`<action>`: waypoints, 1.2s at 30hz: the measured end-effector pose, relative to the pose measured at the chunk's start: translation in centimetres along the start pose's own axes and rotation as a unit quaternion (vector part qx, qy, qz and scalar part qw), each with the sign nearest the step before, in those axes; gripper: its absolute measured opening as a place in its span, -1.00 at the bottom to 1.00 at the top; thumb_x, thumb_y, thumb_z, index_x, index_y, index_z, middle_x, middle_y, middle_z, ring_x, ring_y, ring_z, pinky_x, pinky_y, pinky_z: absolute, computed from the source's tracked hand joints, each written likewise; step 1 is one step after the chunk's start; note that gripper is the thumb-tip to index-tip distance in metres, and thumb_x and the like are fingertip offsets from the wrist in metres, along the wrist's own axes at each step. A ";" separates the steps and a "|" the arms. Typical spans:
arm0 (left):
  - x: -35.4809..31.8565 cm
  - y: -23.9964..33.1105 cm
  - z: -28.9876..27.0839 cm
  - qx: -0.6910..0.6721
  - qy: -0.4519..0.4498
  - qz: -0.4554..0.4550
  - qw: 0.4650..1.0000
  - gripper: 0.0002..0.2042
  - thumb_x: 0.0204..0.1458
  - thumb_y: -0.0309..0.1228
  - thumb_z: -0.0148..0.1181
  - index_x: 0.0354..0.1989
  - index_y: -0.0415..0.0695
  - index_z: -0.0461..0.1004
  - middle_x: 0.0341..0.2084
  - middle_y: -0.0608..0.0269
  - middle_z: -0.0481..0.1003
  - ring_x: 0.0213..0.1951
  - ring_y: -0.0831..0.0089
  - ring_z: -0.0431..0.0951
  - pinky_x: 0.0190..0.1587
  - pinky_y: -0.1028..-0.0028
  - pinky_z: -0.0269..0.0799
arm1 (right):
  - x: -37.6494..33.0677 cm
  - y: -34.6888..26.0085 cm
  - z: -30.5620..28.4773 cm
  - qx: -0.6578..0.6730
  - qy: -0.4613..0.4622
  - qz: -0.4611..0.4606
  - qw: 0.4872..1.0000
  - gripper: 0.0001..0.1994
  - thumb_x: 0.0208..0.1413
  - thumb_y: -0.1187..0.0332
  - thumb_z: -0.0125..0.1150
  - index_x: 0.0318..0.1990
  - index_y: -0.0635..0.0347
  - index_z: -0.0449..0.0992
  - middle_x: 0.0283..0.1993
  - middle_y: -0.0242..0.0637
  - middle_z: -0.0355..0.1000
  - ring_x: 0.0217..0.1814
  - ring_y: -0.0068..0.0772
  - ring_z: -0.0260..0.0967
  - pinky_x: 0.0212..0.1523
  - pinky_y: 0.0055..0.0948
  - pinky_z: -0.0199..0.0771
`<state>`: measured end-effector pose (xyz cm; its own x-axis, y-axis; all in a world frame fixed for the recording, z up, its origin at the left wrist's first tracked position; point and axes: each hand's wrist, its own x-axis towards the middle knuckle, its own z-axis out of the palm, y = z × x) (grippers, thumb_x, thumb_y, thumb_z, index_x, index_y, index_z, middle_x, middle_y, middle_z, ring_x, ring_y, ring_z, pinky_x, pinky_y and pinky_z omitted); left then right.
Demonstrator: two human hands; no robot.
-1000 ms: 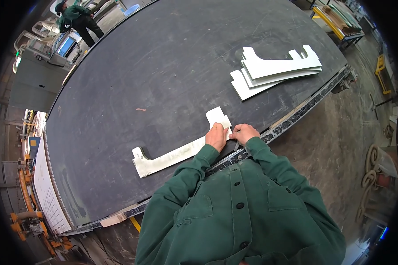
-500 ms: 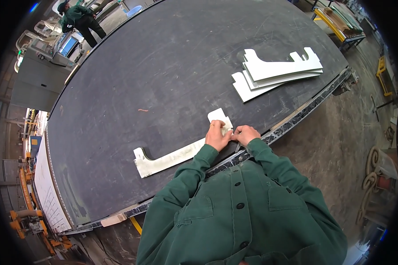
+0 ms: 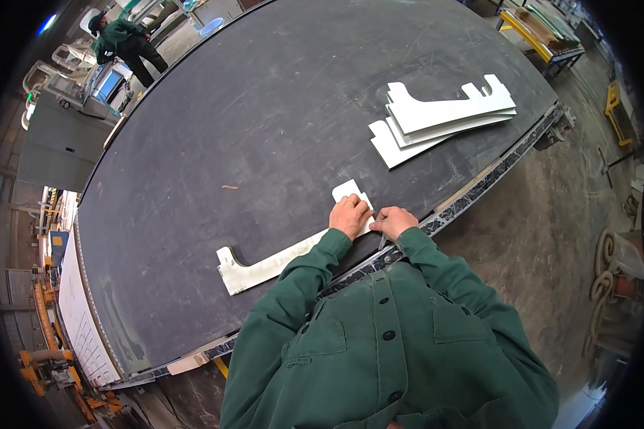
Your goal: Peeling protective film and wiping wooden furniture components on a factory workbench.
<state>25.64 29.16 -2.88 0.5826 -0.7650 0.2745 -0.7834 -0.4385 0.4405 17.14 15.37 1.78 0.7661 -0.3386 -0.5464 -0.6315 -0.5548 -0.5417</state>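
A long white cut panel (image 3: 279,261), hooked at its left end, lies flat on the dark table (image 3: 215,143) near the front edge. My left hand (image 3: 350,217) is closed on the panel's right part, its bent fingers pressed over the surface. Right beside it, my right hand (image 3: 396,221) is pinched at the panel's right edge. From under its fingers sticks out a slim grey tool (image 3: 383,240), mostly covered, so its kind is unclear. The fingertips of both hands are close together.
Several white cut panels (image 3: 447,111) lie in an uneven stack on the right of the table. Its front edge has a dark rail (image 3: 472,194). A person in green (image 3: 125,46) stands beyond the far left edge. A yellow-framed rack (image 3: 529,36) stands far right.
The view has shifted slightly. Both hands stay at the panel's right end, with the right hand's fingers a little farther from the left hand. The person at the far left has shifted posture.
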 end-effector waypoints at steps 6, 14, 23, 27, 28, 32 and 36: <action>0.0 0.2 1.3 0.096 0.024 0.045 0.994 -0.81 -0.06 -0.33 0.12 -0.48 -0.18 0.31 -0.47 0.18 0.33 -0.36 0.24 0.39 -0.37 0.36 0.35 | 0.2 -0.2 0.1 -0.021 0.002 -0.002 1.000 -0.71 -0.18 0.04 0.29 -0.43 0.03 0.54 -0.38 -0.30 0.50 -0.23 -0.24 0.44 -0.20 -0.32 0.39; 0.8 -1.2 0.2 -0.005 -0.090 0.059 0.994 -0.79 0.03 -0.30 0.04 -0.42 -0.21 0.28 -0.46 0.07 0.34 -0.31 0.18 0.42 -0.32 0.28 0.37 | 0.3 -0.1 0.0 -0.019 -0.005 -0.007 1.000 -0.69 -0.20 0.00 0.30 -0.46 0.03 0.53 -0.41 -0.28 0.50 -0.25 -0.22 0.44 -0.21 -0.31 0.37; -0.1 0.4 2.0 0.082 0.032 0.039 0.995 -0.84 -0.04 -0.39 0.08 -0.47 -0.20 0.27 -0.52 0.08 0.29 -0.41 0.18 0.36 -0.37 0.30 0.31 | 0.1 0.0 0.1 -0.032 0.004 -0.016 0.999 -0.69 -0.19 -0.01 0.28 -0.46 0.02 0.51 -0.40 -0.26 0.50 -0.24 -0.18 0.44 -0.21 -0.28 0.37; -0.4 0.5 2.1 0.049 0.095 0.007 0.994 -0.86 -0.06 -0.45 0.09 -0.48 -0.21 0.25 -0.53 0.06 0.27 -0.43 0.16 0.35 -0.39 0.29 0.30 | -0.1 -0.5 -0.1 -0.049 -0.010 -0.009 0.999 -0.73 -0.14 0.05 0.26 -0.43 0.03 0.52 -0.37 -0.29 0.51 -0.22 -0.23 0.44 -0.21 -0.31 0.39; -0.5 0.5 2.2 0.037 0.125 0.004 0.991 -0.86 -0.07 -0.47 0.10 -0.48 -0.21 0.25 -0.54 0.06 0.27 -0.44 0.15 0.35 -0.40 0.28 0.29 | -0.1 -0.6 -0.2 -0.047 -0.013 -0.005 0.999 -0.73 -0.14 0.05 0.26 -0.43 0.04 0.52 -0.37 -0.29 0.50 -0.22 -0.23 0.44 -0.21 -0.31 0.38; -0.5 1.0 2.4 0.038 0.165 -0.029 0.985 -0.86 -0.07 -0.49 0.12 -0.49 -0.22 0.25 -0.55 0.05 0.29 -0.45 0.12 0.35 -0.42 0.26 0.28 | 0.0 -0.4 -0.2 -0.038 -0.012 -0.006 0.999 -0.73 -0.16 0.06 0.27 -0.44 0.05 0.52 -0.38 -0.30 0.50 -0.23 -0.24 0.44 -0.20 -0.31 0.38; -0.6 0.7 2.4 -0.037 0.191 -0.092 0.977 -0.86 -0.02 -0.46 0.10 -0.47 -0.22 0.27 -0.54 0.01 0.33 -0.46 0.06 0.37 -0.40 0.22 0.29 | -0.1 -0.5 -0.5 -0.026 -0.013 -0.007 1.000 -0.73 -0.18 0.07 0.28 -0.44 0.04 0.52 -0.38 -0.31 0.50 -0.23 -0.23 0.44 -0.20 -0.30 0.38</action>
<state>24.20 28.19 -4.76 0.7611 -0.4382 0.4782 -0.6486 -0.5053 0.5692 17.48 15.31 2.45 0.7709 -0.3117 -0.5554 -0.6135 -0.5976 -0.5161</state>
